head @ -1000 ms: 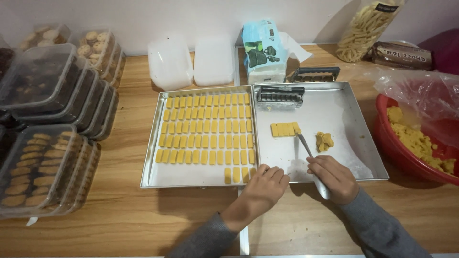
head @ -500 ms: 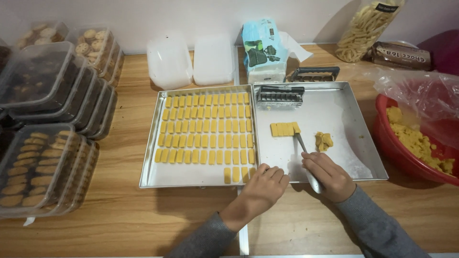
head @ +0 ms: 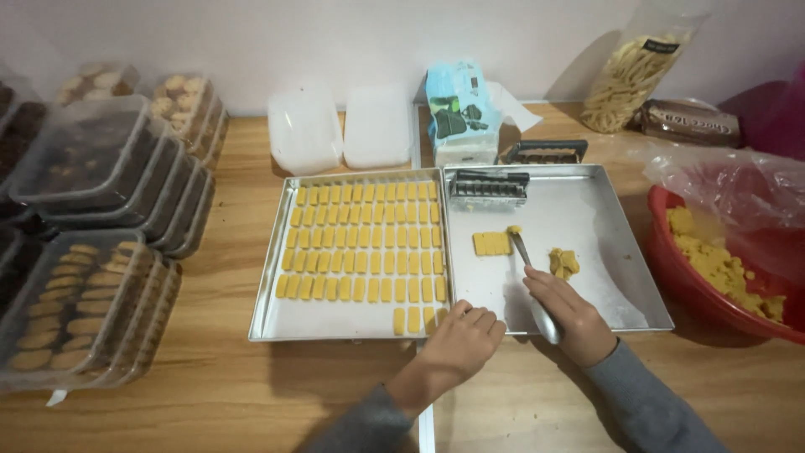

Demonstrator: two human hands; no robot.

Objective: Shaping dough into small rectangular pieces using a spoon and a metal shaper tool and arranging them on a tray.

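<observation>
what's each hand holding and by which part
The right hand holds a metal knife by its handle, the blade toward the yellow dough strip. The left hand holds nothing.

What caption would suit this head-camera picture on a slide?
Right hand slides a knife toward cut dough on a tray; left hand rests beside a tray of dough pieces.

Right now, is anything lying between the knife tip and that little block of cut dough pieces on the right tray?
Nothing visible. The knife in the right hand reaches the dough block over bare right tray; the dough lump sits off to the side.
</observation>
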